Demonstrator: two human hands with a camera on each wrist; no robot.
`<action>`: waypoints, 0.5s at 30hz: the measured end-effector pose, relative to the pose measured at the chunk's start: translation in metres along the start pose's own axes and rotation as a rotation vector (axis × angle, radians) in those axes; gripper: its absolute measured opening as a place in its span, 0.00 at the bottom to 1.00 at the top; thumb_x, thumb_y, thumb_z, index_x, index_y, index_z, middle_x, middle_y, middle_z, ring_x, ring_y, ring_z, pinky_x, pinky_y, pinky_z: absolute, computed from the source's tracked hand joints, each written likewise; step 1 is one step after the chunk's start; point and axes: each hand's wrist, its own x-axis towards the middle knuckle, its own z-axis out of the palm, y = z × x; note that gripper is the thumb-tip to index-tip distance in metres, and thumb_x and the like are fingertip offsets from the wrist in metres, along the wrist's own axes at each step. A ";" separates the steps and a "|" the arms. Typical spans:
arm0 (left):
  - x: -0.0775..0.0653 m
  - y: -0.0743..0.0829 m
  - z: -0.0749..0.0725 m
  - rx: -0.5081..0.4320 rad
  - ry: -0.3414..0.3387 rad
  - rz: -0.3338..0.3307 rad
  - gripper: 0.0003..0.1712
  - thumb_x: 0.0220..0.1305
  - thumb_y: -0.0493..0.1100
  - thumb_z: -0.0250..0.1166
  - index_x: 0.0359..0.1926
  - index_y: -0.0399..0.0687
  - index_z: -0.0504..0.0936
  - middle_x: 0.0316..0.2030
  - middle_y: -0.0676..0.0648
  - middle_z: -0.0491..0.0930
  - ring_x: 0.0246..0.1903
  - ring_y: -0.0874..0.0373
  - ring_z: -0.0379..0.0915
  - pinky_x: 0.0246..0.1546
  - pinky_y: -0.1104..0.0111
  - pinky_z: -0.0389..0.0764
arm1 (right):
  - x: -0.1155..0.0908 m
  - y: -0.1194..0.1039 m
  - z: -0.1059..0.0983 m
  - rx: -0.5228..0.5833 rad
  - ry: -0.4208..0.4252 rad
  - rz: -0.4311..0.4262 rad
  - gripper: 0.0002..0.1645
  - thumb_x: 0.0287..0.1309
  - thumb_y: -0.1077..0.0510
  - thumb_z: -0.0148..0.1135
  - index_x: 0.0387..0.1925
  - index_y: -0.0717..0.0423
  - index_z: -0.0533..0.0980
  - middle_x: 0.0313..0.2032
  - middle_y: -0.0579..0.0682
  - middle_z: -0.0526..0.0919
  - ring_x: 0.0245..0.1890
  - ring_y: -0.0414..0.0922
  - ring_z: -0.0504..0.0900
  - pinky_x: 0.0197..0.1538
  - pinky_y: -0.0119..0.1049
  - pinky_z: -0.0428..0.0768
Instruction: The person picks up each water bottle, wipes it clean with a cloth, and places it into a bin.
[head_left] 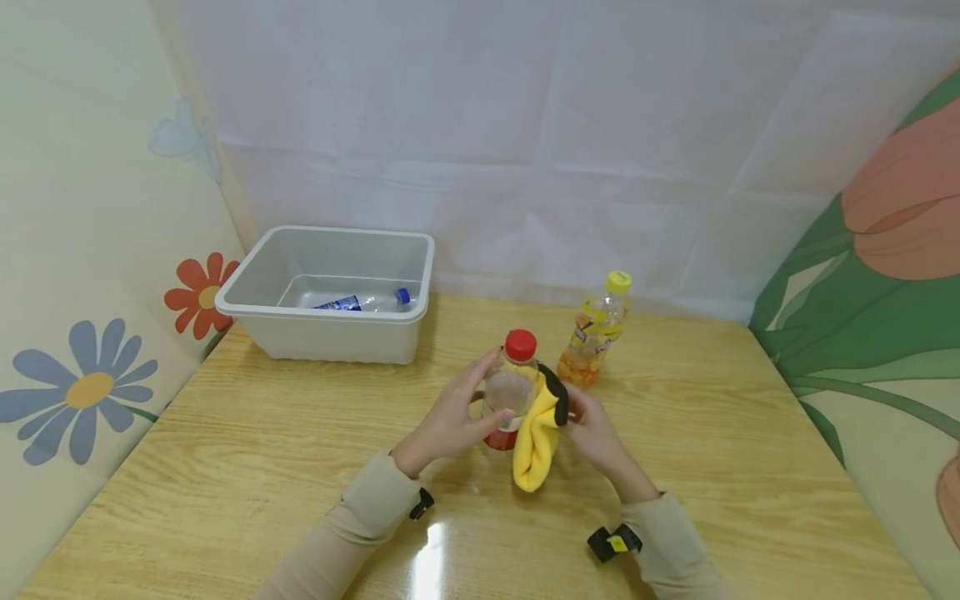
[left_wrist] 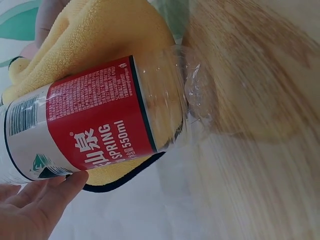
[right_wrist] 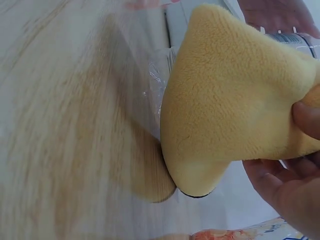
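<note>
Gripping a clear, red-capped bottle with left hand, black-edged yellow cloth with right hand
Tabletop spreads near and right, grey tub far left.

Behind the held bottle and cloth, the table bears a tub containing one bottle left, another bottle right.

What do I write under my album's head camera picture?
Left hand holds a red-capped bottle; right hand holds a yellow cloth.
</note>
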 end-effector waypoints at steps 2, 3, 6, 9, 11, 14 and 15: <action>0.000 0.001 0.000 0.013 0.003 -0.004 0.45 0.57 0.42 0.65 0.69 0.41 0.49 0.61 0.38 0.62 0.57 0.48 0.63 0.46 0.63 0.78 | 0.000 0.000 0.000 0.001 0.009 0.000 0.26 0.42 0.81 0.52 0.49 0.79 0.67 0.43 0.71 0.74 0.39 0.34 0.74 0.45 0.29 0.76; 0.001 0.001 0.000 0.020 0.007 -0.006 0.45 0.56 0.42 0.65 0.69 0.41 0.49 0.61 0.39 0.62 0.57 0.49 0.63 0.46 0.63 0.78 | 0.000 0.001 0.000 0.002 0.014 0.002 0.26 0.42 0.82 0.52 0.49 0.79 0.67 0.43 0.71 0.74 0.39 0.34 0.74 0.45 0.29 0.76; 0.001 0.001 0.001 0.039 0.016 -0.009 0.45 0.56 0.43 0.66 0.68 0.41 0.50 0.62 0.39 0.62 0.56 0.49 0.64 0.46 0.65 0.78 | -0.001 0.000 0.000 -0.016 0.037 0.007 0.27 0.41 0.83 0.51 0.49 0.78 0.67 0.44 0.71 0.75 0.40 0.35 0.74 0.46 0.33 0.77; 0.002 0.001 0.001 0.028 0.022 -0.013 0.45 0.55 0.43 0.66 0.68 0.42 0.51 0.61 0.40 0.62 0.55 0.49 0.65 0.46 0.65 0.78 | -0.002 -0.001 -0.001 -0.041 0.061 0.026 0.27 0.42 0.82 0.51 0.50 0.76 0.68 0.45 0.70 0.75 0.41 0.39 0.75 0.48 0.39 0.78; 0.002 0.001 0.001 0.018 0.023 -0.019 0.45 0.55 0.43 0.67 0.68 0.44 0.52 0.59 0.40 0.63 0.53 0.49 0.66 0.45 0.64 0.78 | -0.003 -0.002 -0.001 -0.047 0.074 0.039 0.27 0.43 0.82 0.51 0.50 0.76 0.68 0.45 0.69 0.75 0.42 0.41 0.75 0.49 0.40 0.78; 0.002 0.002 0.000 0.021 0.023 -0.025 0.45 0.55 0.43 0.67 0.68 0.46 0.52 0.56 0.41 0.64 0.52 0.51 0.65 0.46 0.65 0.78 | -0.003 -0.004 -0.002 -0.035 0.100 0.047 0.27 0.42 0.83 0.51 0.50 0.76 0.69 0.45 0.70 0.75 0.41 0.38 0.75 0.47 0.36 0.79; 0.002 0.002 0.000 0.026 0.022 -0.025 0.45 0.55 0.43 0.67 0.68 0.46 0.52 0.55 0.41 0.64 0.52 0.51 0.65 0.46 0.66 0.78 | -0.003 -0.005 -0.002 -0.028 0.109 0.045 0.27 0.42 0.83 0.51 0.50 0.76 0.69 0.44 0.70 0.75 0.41 0.37 0.75 0.46 0.34 0.79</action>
